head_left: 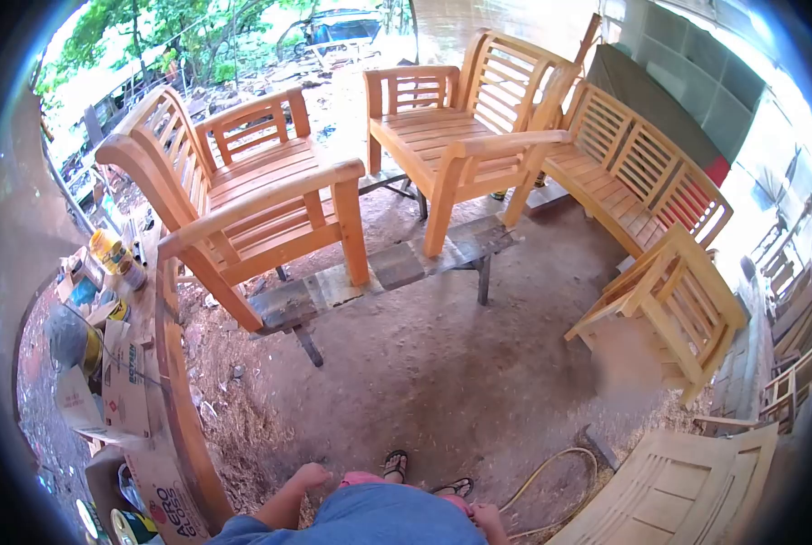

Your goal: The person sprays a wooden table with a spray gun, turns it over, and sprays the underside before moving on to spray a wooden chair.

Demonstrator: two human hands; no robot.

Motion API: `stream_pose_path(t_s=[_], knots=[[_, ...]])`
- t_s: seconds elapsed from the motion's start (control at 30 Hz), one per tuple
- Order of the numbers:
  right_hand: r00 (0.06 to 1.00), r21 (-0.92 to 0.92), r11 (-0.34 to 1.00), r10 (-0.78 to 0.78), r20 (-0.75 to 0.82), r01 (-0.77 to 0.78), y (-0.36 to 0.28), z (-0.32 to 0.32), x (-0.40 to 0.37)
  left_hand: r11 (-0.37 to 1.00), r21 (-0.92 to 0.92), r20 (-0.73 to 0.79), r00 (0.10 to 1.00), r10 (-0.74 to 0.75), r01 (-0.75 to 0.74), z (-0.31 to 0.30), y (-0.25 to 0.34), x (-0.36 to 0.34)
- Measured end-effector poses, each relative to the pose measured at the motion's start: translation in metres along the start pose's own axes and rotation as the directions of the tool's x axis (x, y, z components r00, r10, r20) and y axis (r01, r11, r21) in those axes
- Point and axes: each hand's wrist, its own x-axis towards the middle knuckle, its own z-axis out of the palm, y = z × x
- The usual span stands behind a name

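Observation:
My left hand (311, 477) hangs beside my body at the bottom of the view, its fingers curled; whether it holds anything is too small to tell. Low on the right side of my blue shirt (379, 516) is my right hand (489, 520), close to pink cloth, with its fingers partly hidden. Ahead of me two wooden armchairs stand on a low plank bench (333, 289): one at the left (270, 218), the other further right (465, 136). Neither hand touches them.
A slatted wooden bench (624, 163) stands at the back right, with a pale wooden frame (669, 313) in front. Carved panels (669, 481) lie at the lower right near a yellow hose (551, 463). Cans, jars and cardboard boxes (126, 386) crowd the left side.

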Motion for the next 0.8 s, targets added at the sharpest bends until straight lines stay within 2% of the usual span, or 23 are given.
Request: stream_pose_path(t_s=[0.1, 0.2, 0.3, 0.4, 0.5, 0.6, 0.63, 0.7, 0.77, 0.8], knots=[[0.999, 0.034, 0.998, 0.045, 0.004, -0.045, 0.006, -0.001, 0.007, 0.996, -0.087, -0.167, 0.986, -0.025, 0.011, -0.011, 0.037, 0.007], [1.0, 0.054, 0.998, 0.015, -0.025, -0.014, 0.01, 0.001, 0.013, 0.988, -0.156, -0.186, 0.982, -0.019, -0.011, -0.023, 0.059, 0.018], [0.999, -0.006, 1.0, -0.014, -0.05, 0.014, 0.012, -0.001, 0.015, 0.986, -0.164, -0.138, 0.989, -0.046, 0.023, -0.02, 0.066, 0.032], [0.998, 0.003, 1.0, -0.01, -0.065, 0.01, 0.013, -0.004, 0.016, 0.999, 0.007, -0.101, 0.994, 0.047, -0.047, -0.02, 0.062, 0.041], [0.997, 0.157, 0.988, -0.002, -0.077, 0.014, 0.026, -0.003, 0.02, 0.956, 0.26, -0.158, 0.971, 0.182, -0.136, -0.007, 0.047, 0.057], [0.994, 0.238, 0.969, -0.047, -0.101, 0.069, 0.052, 0.0, 0.032, 0.953, 0.262, 0.013, 0.988, 0.154, -0.152, -0.018, 0.051, 0.05], [0.995, 0.24, 0.971, 0.004, -0.098, 0.02, 0.054, -0.002, 0.032, 0.879, 0.414, 0.067, 0.971, 0.229, -0.236, -0.02, 0.054, 0.052], [0.991, 0.238, 0.968, 0.105, -0.082, -0.083, 0.062, -0.002, 0.033, 0.648, 0.657, 0.207, 0.919, 0.335, -0.385, -0.023, 0.059, 0.051], [0.991, 0.203, 0.976, 0.099, -0.09, -0.079, 0.07, -0.008, 0.039, 0.907, 0.352, 0.031, 0.972, 0.234, -0.23, -0.025, 0.064, 0.044], [0.991, 0.184, 0.98, 0.092, -0.095, -0.074, 0.073, -0.009, 0.043, 0.975, 0.165, -0.044, 0.987, 0.156, -0.146, -0.028, 0.071, 0.041]])
